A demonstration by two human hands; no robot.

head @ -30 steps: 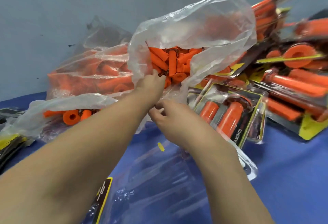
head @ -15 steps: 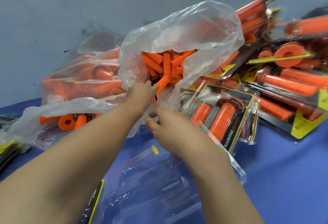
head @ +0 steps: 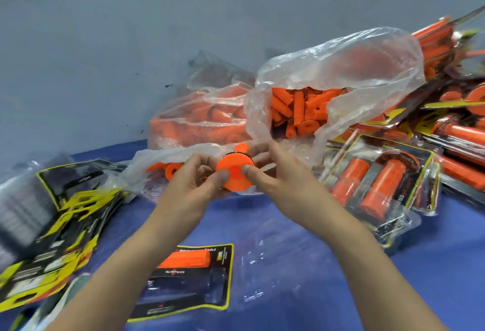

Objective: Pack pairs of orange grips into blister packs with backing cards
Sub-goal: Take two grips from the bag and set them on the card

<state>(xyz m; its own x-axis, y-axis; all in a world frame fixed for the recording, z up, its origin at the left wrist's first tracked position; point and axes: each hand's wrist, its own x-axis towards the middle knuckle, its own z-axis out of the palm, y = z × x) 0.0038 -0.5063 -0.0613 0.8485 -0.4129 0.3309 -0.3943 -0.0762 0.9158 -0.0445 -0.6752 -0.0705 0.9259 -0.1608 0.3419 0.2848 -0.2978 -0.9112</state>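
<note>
I hold orange grips (head: 235,172) end-on between both hands, the round flange facing me, above the blue table. My left hand (head: 193,186) grips them from the left, thumb on the flange. My right hand (head: 280,177) pinches them from the right with thumb and fingers. How many grips are held I cannot tell. Behind them an open clear plastic bag (head: 341,73) is full of loose orange grips (head: 296,115). An empty clear blister pack (head: 283,270) lies below my right forearm. A black and yellow backing card (head: 189,278) lies below my left forearm.
A stack of backing cards (head: 60,212) sits at the left. Finished packs (head: 380,186) with orange grips pile up at the right. A second bag of grips (head: 196,126) lies against the grey wall. The blue table (head: 433,278) shows at lower right.
Both hands have come back out of the bag towards me, now holding orange grips between them. The view has tilted down, showing the backing cards and blister pack.
</note>
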